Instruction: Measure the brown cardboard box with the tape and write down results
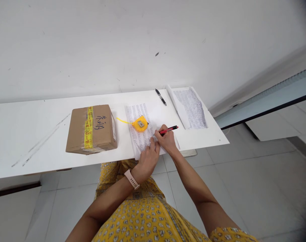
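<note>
Right hand [166, 140] pinches the light red pen [171, 129] (best held low); left hand [148, 160], unclenched, touches flimsy paper [137, 109] at the bench's [50, 116] near edge.

Black pen [160, 97] near marked white wall [92, 50]; grey tiled floor [259, 181] below.

The tape measure [140, 124] is coloured bright yellow, the cardboard box [99, 129] brown, crossed by yellow tape [88, 129] printed in red. The gripped pen [168, 130] is coloured red and black; the dress [145, 222] is patterned with pale flowers on yellow.
</note>
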### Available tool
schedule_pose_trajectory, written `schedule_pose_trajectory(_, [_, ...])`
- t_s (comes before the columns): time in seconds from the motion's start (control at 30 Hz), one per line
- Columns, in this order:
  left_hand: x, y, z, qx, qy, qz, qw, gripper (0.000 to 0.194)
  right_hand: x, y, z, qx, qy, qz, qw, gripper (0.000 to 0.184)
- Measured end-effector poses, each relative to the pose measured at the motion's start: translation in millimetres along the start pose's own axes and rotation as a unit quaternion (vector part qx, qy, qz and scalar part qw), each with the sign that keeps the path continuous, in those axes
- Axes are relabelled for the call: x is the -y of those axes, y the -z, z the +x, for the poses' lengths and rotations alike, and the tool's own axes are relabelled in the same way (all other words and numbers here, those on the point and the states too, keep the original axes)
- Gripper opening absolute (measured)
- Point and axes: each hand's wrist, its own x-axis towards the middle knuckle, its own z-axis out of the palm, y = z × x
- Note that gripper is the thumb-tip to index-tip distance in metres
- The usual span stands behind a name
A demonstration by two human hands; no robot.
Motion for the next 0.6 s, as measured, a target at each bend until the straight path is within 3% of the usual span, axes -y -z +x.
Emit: schedule_pose_trajectory(0.6, [-0.2, 2.9, -0.7, 0.004, -0.002, 0.006, 1.000, 0.052, -1.6, 0.9, -0.8, 0.001, 0.009, 0.018, 1.000, 0.026])
